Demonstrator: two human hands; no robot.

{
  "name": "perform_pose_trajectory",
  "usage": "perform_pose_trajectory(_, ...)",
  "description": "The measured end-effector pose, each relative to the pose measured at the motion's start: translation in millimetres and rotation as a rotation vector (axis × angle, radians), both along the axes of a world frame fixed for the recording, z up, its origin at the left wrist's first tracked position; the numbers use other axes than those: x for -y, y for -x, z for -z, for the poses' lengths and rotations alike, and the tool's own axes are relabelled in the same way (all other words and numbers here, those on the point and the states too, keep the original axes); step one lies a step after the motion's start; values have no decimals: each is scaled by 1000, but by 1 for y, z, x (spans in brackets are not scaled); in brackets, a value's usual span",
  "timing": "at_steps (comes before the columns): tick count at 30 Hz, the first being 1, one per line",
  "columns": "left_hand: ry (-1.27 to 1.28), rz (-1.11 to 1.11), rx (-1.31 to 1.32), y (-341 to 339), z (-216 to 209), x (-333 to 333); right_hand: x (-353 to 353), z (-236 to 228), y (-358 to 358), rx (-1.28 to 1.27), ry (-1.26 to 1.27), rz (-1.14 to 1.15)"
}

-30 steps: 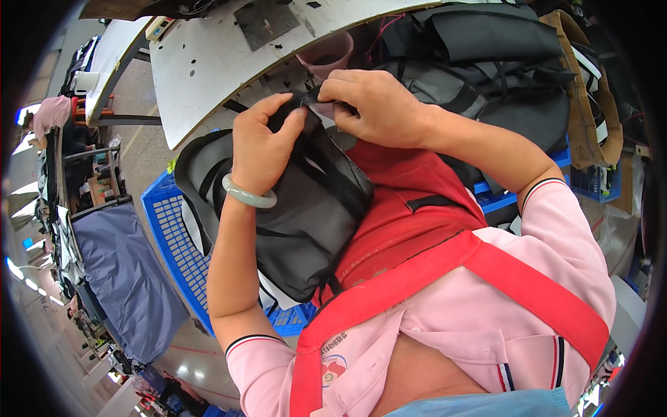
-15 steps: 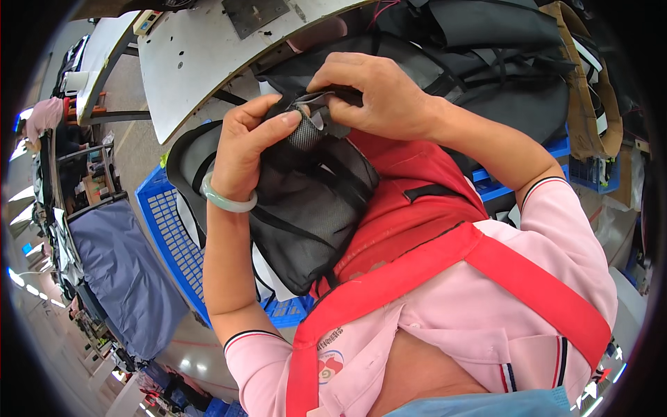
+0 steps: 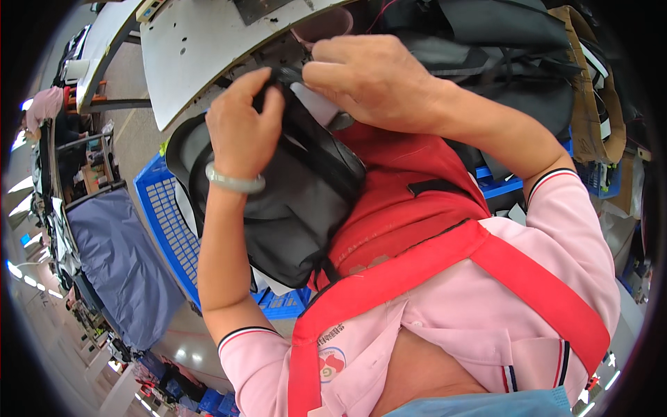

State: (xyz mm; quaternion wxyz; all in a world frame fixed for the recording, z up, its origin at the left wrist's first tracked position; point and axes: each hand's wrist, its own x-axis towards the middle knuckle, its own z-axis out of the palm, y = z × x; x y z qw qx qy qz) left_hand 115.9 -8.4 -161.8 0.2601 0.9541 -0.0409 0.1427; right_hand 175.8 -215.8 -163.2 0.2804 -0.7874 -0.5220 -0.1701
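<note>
A black and dark grey fabric bag [image 3: 292,222] with black straps lies across my lap over the red apron [image 3: 410,167]. My left hand [image 3: 240,128], wearing a pale bangle, has its thumb and fingers closed on the bag's upper edge. To the right of that edge is my right hand [image 3: 375,83], its fingers curled together; what they hold, if anything, is hidden. A light grey flap [image 3: 316,104] shows between the two hands, just below the right fingers.
A white worktable [image 3: 198,52] stands ahead, with a pink bin [image 3: 326,26] by its edge. Blue plastic crates [image 3: 163,215] flank my lap. Dark fabric pieces [image 3: 500,76] are heaped to the right, beside a cardboard box [image 3: 590,90]. A grey-blue cloth [image 3: 125,264] covers something at left.
My hands have moved apart, the right upward off the bag's edge, the left slightly left. The bag's mesh side has turned away and a smoother dark side now shows.
</note>
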Motion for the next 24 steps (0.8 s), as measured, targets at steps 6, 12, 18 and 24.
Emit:
perform_pose_trajectory(6,922,-80,-353,18,17,-41,13,-1,-22,-488,-85,20)
perform_pose_trajectory(12,819,47,-376,15,3,-16,-13,18,12,-452,-247,-76)
perform_pose_trajectory(18,495,141,-426,27,-29,0,-13,-3,-52,-33,-13,-375)
perform_pose_trajectory(24,-41,255,-5,30,-30,3,-16,-22,-86,-124,616,-444)
